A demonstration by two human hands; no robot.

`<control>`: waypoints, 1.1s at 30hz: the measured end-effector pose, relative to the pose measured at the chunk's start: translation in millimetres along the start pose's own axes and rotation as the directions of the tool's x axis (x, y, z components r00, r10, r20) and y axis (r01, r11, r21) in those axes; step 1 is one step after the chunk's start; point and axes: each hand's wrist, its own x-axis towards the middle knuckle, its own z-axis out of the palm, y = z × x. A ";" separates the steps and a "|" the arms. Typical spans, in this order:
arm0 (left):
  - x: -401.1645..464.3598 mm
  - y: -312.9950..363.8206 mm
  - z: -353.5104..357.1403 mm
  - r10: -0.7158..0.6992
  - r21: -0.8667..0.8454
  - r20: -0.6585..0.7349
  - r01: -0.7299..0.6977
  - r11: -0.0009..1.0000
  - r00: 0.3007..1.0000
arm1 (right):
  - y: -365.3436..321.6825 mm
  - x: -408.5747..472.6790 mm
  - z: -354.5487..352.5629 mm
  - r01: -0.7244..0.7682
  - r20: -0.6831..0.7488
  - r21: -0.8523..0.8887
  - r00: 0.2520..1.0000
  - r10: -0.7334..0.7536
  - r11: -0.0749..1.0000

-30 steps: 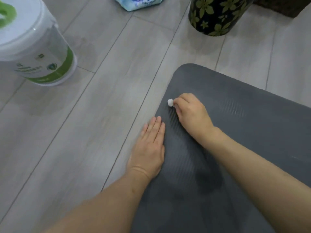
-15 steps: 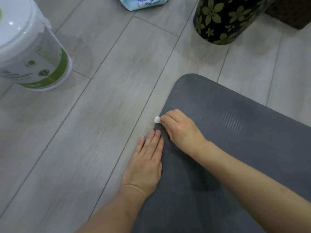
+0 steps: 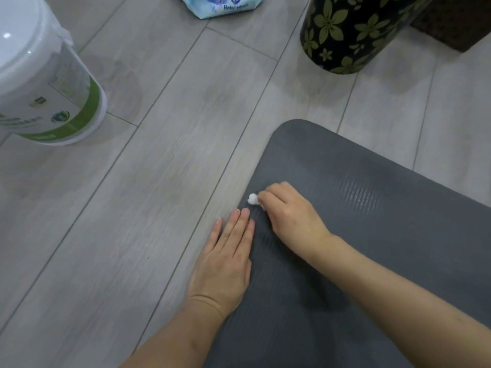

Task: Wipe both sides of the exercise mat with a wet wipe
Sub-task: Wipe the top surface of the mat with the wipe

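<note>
Head view: right hand (image 3: pixel 291 217) pinches a balled wet wipe (image 3: pixel 252 199) on the grey mat (image 3: pixel 385 235); left hand (image 3: pixel 225 258) lies flat, fingers straight, across its edge.

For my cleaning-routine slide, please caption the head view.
Right hand rubs a bunched white wet wipe along the dark grey ribbed exercise mat edge while the left hand lies flat.

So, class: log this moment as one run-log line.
step: wiping mat edge | right hand: pinches wet wipe | left hand: flat on exercise mat | side: top
</note>
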 end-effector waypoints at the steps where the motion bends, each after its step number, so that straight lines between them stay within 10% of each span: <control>1: -0.4 0.4 -0.4 -0.001 0.001 0.001 0.001 1.000 1.000 | 16.3 14.0 -2.3 -0.034 -0.032 -0.045 0.999 0.033 0.998; 7: -2.9 -0.1 -0.4 -0.008 0.023 0.010 0.008 1.000 1.000 | 99.8 85.7 -13.5 -0.405 -0.275 -0.059 0.885 0.375 0.912; 15: -1.4 1.6 -0.3 -0.016 0.005 -0.004 0.016 1.000 1.000 | 11.3 25.2 6.7 0.106 0.045 0.055 0.993 -0.109 0.993; 22: -3.6 1.5 -0.6 -0.010 0.029 0.008 0.010 1.000 1.000 | 120.3 84.0 -22.4 -0.429 -0.246 -0.055 0.881 0.404 0.902; 33: -1.4 1.8 -1.4 -0.022 0.022 0.003 0.022 1.000 1.000 | 25.2 -29.9 -12.3 -0.045 -0.051 -0.011 0.998 0.044 0.999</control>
